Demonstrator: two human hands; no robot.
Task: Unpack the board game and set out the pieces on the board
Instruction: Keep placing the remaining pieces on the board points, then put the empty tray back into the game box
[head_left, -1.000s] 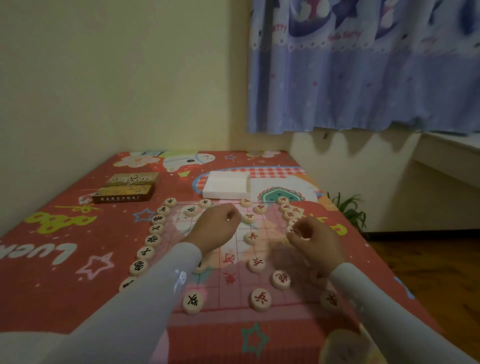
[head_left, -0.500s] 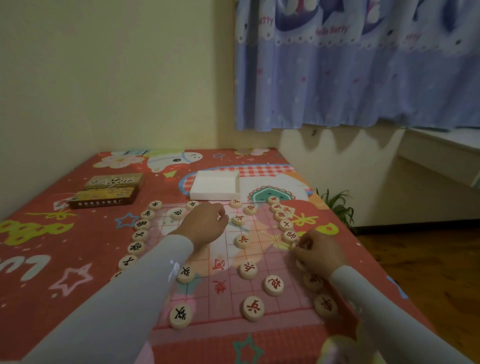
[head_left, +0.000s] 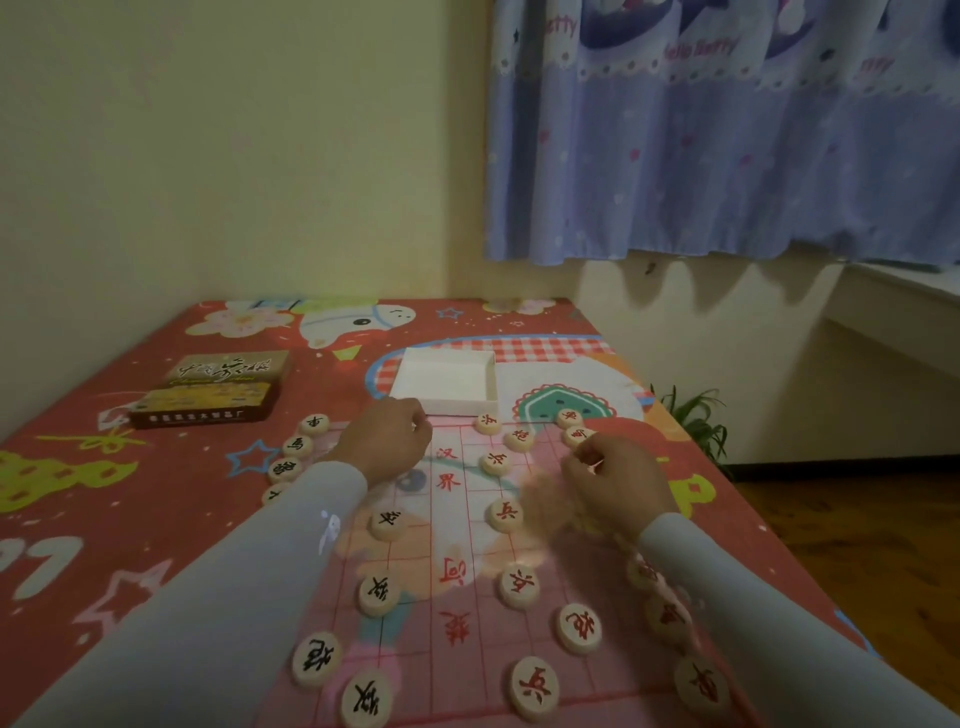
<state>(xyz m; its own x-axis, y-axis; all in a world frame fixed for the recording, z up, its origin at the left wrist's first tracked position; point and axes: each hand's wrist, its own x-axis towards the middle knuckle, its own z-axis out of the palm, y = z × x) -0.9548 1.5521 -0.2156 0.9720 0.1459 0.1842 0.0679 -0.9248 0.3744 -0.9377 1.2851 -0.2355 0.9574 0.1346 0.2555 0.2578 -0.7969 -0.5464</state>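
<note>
The thin game board with red grid lines lies on the red patterned table. Round pale game pieces sit on it. Black-lettered ones are on the left and red-lettered ones on the right. My left hand hovers over the board's far left part with its fingers curled shut. Anything inside it is hidden. My right hand is at the far right edge, its fingertips pinched on a pale piece just below a red-lettered piece.
The white box tray stands just beyond the board. The dark printed box lid lies at the far left. The table's right edge drops to a wooden floor with a small plant. Walls and a curtain lie beyond.
My right hand has moved from the board's mid right edge toward the far right corner. My left hand stays curled over the far left part. The view has shifted closer.
</note>
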